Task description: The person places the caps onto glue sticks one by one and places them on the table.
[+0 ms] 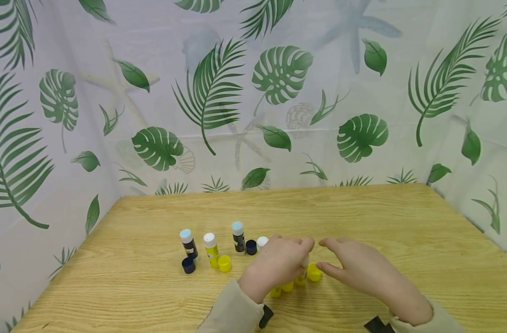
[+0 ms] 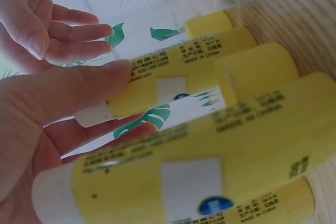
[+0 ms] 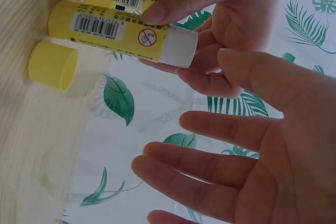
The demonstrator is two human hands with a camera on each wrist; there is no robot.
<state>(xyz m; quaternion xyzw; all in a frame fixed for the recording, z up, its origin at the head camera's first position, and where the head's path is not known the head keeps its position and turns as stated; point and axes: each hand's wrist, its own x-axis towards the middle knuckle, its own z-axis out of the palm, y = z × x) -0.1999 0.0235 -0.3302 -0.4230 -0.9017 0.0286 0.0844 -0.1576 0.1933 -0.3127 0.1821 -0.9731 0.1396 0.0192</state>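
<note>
My left hand (image 1: 278, 261) pinches an upright yellow glue stick (image 3: 113, 32) between thumb and fingers, near its white top. Its base stands on the table. The glue stick's cap is off; a yellow cap (image 1: 314, 273) sits on the table just right of it. Close by my left wrist stands another yellow glue stick (image 2: 157, 166), with a yellow cap (image 2: 260, 74) between the two. My right hand (image 1: 361, 268) hovers to the right of the held glue stick, its fingers extended and apart, with nothing in its grasp.
Left on the wooden table (image 1: 112, 286) stand a dark glue stick (image 1: 188, 244), a yellow glue stick (image 1: 211, 252) and another dark glue stick (image 1: 238, 238). Beside them lie a dark cap (image 1: 188, 265), a yellow cap (image 1: 224, 263) and another dark cap (image 1: 251, 247). A leaf-patterned curtain (image 1: 236, 106) hangs behind.
</note>
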